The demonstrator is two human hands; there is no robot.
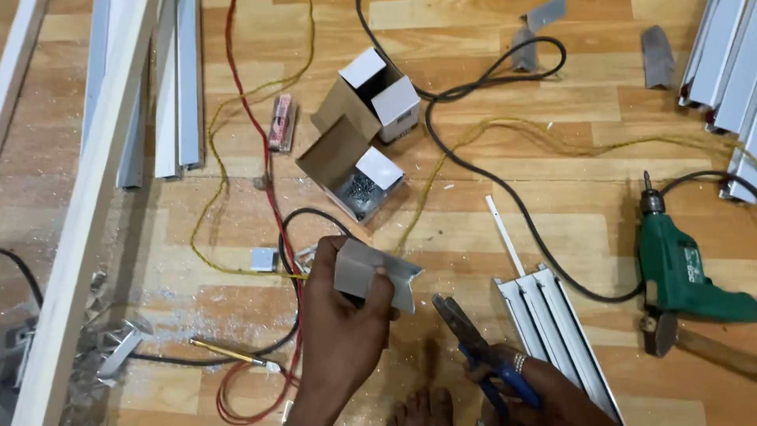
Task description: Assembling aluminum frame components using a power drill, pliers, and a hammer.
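My left hand [341, 331] holds a short bent piece of grey aluminium angle [377, 273] up over the wooden floor, thumb pressed on its face. My right hand [544, 390], with a ring on one finger, grips blue-handled pliers [473, 343] low at the bottom edge, their jaws pointing up-left toward the angle piece but apart from it. Toes of a bare foot [422, 408] show between the two hands.
Two open cardboard boxes [359, 170], one with small screws, lie ahead. A green electric drill [680, 264] and a hammer [694, 341] lie at right. Aluminium sections [552, 331] lie beside my right hand, more at both sides. Black, red and yellow cables cross the floor.
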